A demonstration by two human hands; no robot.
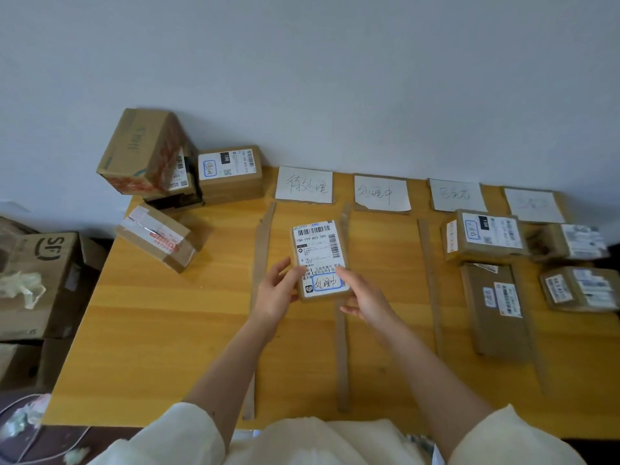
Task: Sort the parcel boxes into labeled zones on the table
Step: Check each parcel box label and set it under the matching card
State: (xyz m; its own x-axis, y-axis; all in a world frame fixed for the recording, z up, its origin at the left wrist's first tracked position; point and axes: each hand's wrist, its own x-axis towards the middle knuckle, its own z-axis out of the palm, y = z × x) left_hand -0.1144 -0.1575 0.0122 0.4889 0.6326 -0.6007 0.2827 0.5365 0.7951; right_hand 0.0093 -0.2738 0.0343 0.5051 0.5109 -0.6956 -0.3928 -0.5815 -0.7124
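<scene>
I hold a small flat parcel box [318,250] with a white shipping label and a blue-framed handwritten tag above the wooden table [161,330]. My left hand [276,292] grips its lower left edge and my right hand [360,297] grips its lower right corner. The box hovers over the first zone, between two cardboard divider strips [260,263] [342,347]. Four paper zone labels [303,183] [382,193] [458,195] [533,205] lie along the wall. Unsorted parcels [229,174] [156,236] [146,152] sit at the far left corner.
Two parcels [483,236] [496,310] lie in the third zone and two more [573,243] [580,288] in the fourth, at the right edge. A large SF carton [40,283] stands on the floor left of the table. The wall closes the far side.
</scene>
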